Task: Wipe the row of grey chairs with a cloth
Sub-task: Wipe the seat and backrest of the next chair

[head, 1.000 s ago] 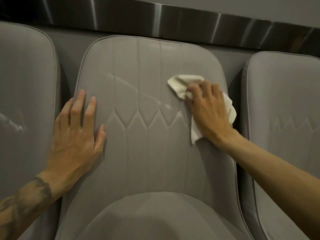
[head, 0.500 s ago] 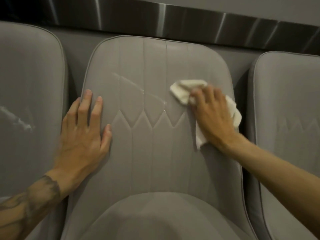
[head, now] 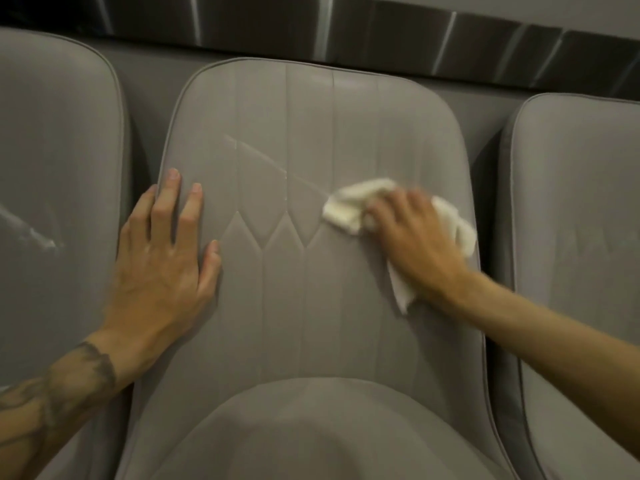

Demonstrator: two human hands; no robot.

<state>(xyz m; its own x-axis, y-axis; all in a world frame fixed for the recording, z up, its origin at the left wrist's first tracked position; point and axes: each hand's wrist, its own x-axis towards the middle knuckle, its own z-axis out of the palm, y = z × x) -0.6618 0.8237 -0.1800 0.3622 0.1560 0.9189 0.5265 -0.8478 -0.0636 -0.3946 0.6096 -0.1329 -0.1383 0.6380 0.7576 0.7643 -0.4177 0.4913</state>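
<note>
Three grey padded chairs stand side by side. The middle chair (head: 311,323) fills the view, its backrest stitched with vertical seams and a zigzag line. A thin pale streak (head: 263,159) runs diagonally across the upper backrest. My right hand (head: 415,244) presses a crumpled white cloth (head: 349,211) against the right side of the backrest, at the lower end of the streak. My left hand (head: 162,261) lies flat with fingers spread on the backrest's left edge and holds nothing.
The left chair (head: 59,168) has a whitish smear (head: 38,237) on its backrest. The right chair (head: 575,237) shows only faint marks. A dark glossy metal strip (head: 381,32) runs along the wall behind the chair tops. Narrow dark gaps separate the chairs.
My right hand has slid the cloth down along the backrest, and the lower right part of the streak is gone. My left hand has stayed on the left edge.
</note>
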